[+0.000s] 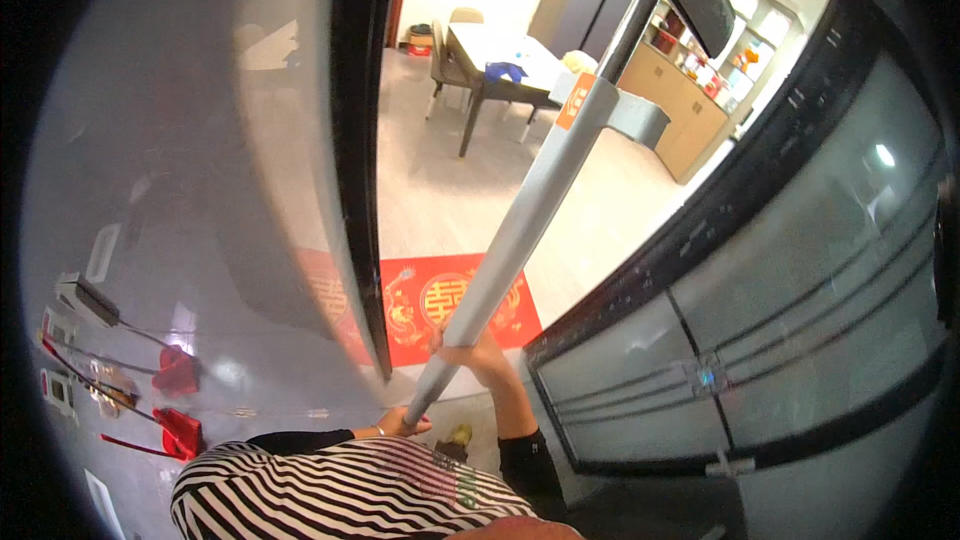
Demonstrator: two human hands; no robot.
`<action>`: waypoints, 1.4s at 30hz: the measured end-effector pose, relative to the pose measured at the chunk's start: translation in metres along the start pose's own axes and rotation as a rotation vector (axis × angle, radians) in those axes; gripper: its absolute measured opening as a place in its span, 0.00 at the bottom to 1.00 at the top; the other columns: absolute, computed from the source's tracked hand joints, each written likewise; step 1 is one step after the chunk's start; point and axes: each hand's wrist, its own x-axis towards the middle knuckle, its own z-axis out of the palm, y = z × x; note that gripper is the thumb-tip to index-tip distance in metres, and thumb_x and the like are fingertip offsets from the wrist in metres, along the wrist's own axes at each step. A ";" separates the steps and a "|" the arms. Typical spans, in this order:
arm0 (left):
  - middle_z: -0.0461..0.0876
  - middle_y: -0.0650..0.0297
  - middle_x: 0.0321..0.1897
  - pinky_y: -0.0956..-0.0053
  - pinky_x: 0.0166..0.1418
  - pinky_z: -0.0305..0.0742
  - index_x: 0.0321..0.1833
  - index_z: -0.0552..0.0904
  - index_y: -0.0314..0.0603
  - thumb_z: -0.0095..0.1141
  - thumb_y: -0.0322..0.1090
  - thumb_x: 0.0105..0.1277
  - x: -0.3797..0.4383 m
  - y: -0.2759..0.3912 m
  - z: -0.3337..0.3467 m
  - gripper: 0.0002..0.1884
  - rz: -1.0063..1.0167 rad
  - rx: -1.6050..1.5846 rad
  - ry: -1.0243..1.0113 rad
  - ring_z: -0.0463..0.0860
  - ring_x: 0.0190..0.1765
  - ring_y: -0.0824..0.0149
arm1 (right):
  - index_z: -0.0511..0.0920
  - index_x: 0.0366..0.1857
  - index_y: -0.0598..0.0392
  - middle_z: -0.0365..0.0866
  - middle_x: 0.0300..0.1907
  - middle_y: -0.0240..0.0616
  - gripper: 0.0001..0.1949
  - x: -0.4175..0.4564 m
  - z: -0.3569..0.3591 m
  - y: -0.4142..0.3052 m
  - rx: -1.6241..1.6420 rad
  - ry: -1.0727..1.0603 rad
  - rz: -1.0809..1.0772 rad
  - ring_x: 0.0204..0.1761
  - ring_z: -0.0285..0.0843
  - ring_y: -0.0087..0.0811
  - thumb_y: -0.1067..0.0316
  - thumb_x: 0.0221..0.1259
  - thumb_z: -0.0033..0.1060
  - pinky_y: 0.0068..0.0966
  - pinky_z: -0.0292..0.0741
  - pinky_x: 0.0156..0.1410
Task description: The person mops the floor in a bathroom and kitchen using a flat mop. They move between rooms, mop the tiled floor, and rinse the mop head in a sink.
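Note:
A long-handled tool, probably a mop or squeegee, slants from my body up to the upper right. Around the middle of its grey shaft (525, 217) wraps my right hand (476, 354), the fingers partly behind the shaft. My left hand (400, 422) holds the shaft's lower end close to my striped shirt. A grey bracket (637, 118) with an orange label sits where the shaft meets a black metal tube (634, 19). At the top is a dark flat head (705, 4), cut off by the picture's edge.
A dark-framed glass door (630, 390) stands on the right, a glossy grey panel (172, 187) on the left. Between them a red mat (405, 315) with gold patterns lies on the floor. Beyond are a white-topped table (480, 41), a chair (446, 67) and a wooden cabinet (675, 105).

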 end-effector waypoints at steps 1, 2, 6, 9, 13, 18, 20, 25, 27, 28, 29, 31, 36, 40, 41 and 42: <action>0.81 0.61 0.24 0.73 0.36 0.73 0.36 0.82 0.39 0.64 0.44 0.54 0.003 -0.004 -0.001 0.16 -0.046 -0.030 -0.008 0.80 0.30 0.68 | 0.70 0.35 0.54 0.76 0.30 0.35 0.15 0.002 -0.003 0.012 -0.070 -0.031 -0.057 0.38 0.75 0.32 0.77 0.41 0.62 0.31 0.72 0.45; 0.81 0.64 0.23 0.75 0.36 0.72 0.36 0.83 0.37 0.64 0.43 0.55 0.003 -0.009 0.004 0.15 -0.097 -0.071 -0.024 0.78 0.30 0.72 | 0.71 0.35 0.54 0.76 0.30 0.35 0.14 -0.001 -0.002 0.021 -0.091 -0.032 -0.033 0.37 0.75 0.31 0.77 0.41 0.62 0.30 0.72 0.45; 0.80 0.67 0.24 0.76 0.36 0.72 0.34 0.82 0.36 0.63 0.40 0.56 0.003 -0.009 0.025 0.12 -0.077 -0.109 0.161 0.77 0.30 0.75 | 0.71 0.34 0.56 0.76 0.30 0.36 0.13 -0.007 -0.012 0.010 -0.097 -0.188 -0.049 0.37 0.76 0.29 0.78 0.43 0.61 0.27 0.73 0.43; 0.80 0.67 0.25 0.77 0.36 0.72 0.35 0.82 0.37 0.63 0.38 0.56 -0.021 -0.009 0.038 0.11 -0.069 -0.142 0.272 0.77 0.30 0.75 | 0.72 0.35 0.57 0.76 0.31 0.36 0.13 -0.020 0.007 0.000 -0.107 -0.281 -0.076 0.37 0.76 0.29 0.78 0.43 0.61 0.28 0.73 0.44; 0.80 0.67 0.25 0.78 0.35 0.72 0.35 0.82 0.37 0.63 0.36 0.57 -0.067 -0.010 0.034 0.10 -0.059 -0.187 0.433 0.77 0.30 0.76 | 0.74 0.30 0.57 0.75 0.30 0.31 0.08 -0.015 0.037 0.012 0.036 -0.367 0.018 0.35 0.73 0.22 0.74 0.45 0.62 0.23 0.71 0.41; 0.80 0.67 0.28 0.76 0.41 0.74 0.34 0.81 0.37 0.65 0.34 0.54 0.005 0.027 -0.009 0.10 -0.039 -0.301 0.682 0.78 0.34 0.74 | 0.73 0.29 0.58 0.74 0.28 0.30 0.07 0.088 0.008 -0.007 -0.011 -0.553 -0.025 0.34 0.72 0.22 0.77 0.44 0.59 0.22 0.71 0.40; 0.81 0.66 0.30 0.76 0.42 0.74 0.35 0.81 0.36 0.64 0.33 0.54 0.072 0.054 -0.039 0.10 -0.159 -0.368 0.765 0.79 0.35 0.74 | 0.73 0.29 0.58 0.74 0.28 0.30 0.08 0.158 -0.031 -0.022 -0.095 -0.660 0.002 0.34 0.72 0.22 0.78 0.43 0.58 0.21 0.71 0.40; 0.82 0.66 0.29 0.75 0.42 0.73 0.35 0.82 0.38 0.63 0.34 0.54 0.204 0.040 -0.096 0.09 -0.190 -0.264 0.890 0.79 0.35 0.74 | 0.73 0.28 0.59 0.74 0.31 0.31 0.06 0.303 -0.102 -0.003 -0.053 -0.873 -0.021 0.35 0.72 0.20 0.78 0.45 0.57 0.22 0.71 0.42; 0.82 0.65 0.30 0.73 0.44 0.74 0.35 0.82 0.39 0.63 0.35 0.54 0.239 0.011 -0.121 0.09 -0.147 -0.277 0.893 0.80 0.37 0.73 | 0.70 0.37 0.57 0.71 0.29 0.30 0.13 0.343 -0.107 0.007 -0.079 -0.935 -0.085 0.34 0.70 0.22 0.78 0.43 0.57 0.21 0.70 0.42; 0.82 0.65 0.30 0.73 0.44 0.74 0.34 0.82 0.40 0.63 0.36 0.54 0.249 0.005 -0.121 0.09 -0.177 -0.312 0.914 0.80 0.36 0.73 | 0.67 0.41 0.56 0.68 0.27 0.30 0.18 0.355 -0.107 0.002 -0.030 -0.950 0.008 0.33 0.70 0.23 0.78 0.42 0.56 0.21 0.69 0.42; 0.82 0.66 0.30 0.75 0.43 0.74 0.34 0.82 0.39 0.63 0.35 0.54 0.265 0.013 -0.118 0.09 -0.181 -0.444 0.896 0.80 0.36 0.74 | 0.66 0.42 0.57 0.68 0.28 0.30 0.19 0.371 -0.117 0.005 -0.065 -0.945 0.025 0.33 0.69 0.24 0.78 0.42 0.56 0.22 0.69 0.42; 0.82 0.67 0.29 0.77 0.41 0.74 0.33 0.82 0.37 0.64 0.35 0.54 0.295 0.052 -0.140 0.09 -0.250 -0.513 0.868 0.79 0.34 0.74 | 0.65 0.42 0.57 0.68 0.27 0.31 0.19 0.406 -0.129 0.002 -0.029 -0.953 0.063 0.32 0.68 0.24 0.77 0.42 0.57 0.23 0.69 0.41; 0.81 0.66 0.31 0.76 0.42 0.74 0.35 0.80 0.37 0.63 0.34 0.55 0.353 0.074 -0.195 0.09 -0.262 -0.485 1.012 0.79 0.36 0.74 | 0.62 0.40 0.56 0.70 0.29 0.35 0.18 0.481 -0.130 0.021 -0.147 -1.121 0.018 0.32 0.69 0.27 0.76 0.45 0.58 0.26 0.69 0.39; 0.81 0.65 0.32 0.75 0.43 0.74 0.37 0.79 0.37 0.62 0.33 0.55 0.377 0.067 -0.224 0.10 -0.302 -0.499 1.125 0.79 0.37 0.73 | 0.59 0.40 0.59 0.68 0.27 0.42 0.20 0.519 -0.128 0.032 -0.074 -1.194 -0.019 0.30 0.67 0.33 0.75 0.46 0.59 0.28 0.68 0.38; 0.81 0.65 0.32 0.75 0.43 0.74 0.37 0.79 0.37 0.62 0.33 0.55 0.379 0.066 -0.229 0.10 -0.320 -0.505 1.155 0.79 0.37 0.73 | 0.57 0.41 0.60 0.68 0.28 0.46 0.21 0.526 -0.125 0.044 -0.062 -1.251 0.009 0.32 0.68 0.35 0.74 0.46 0.59 0.29 0.68 0.39; 0.80 0.65 0.33 0.75 0.44 0.74 0.38 0.78 0.37 0.62 0.33 0.55 0.384 0.066 -0.234 0.10 -0.326 -0.508 1.176 0.79 0.37 0.73 | 0.58 0.42 0.60 0.68 0.28 0.47 0.22 0.535 -0.121 0.053 -0.069 -1.255 -0.023 0.32 0.69 0.34 0.73 0.46 0.59 0.29 0.68 0.39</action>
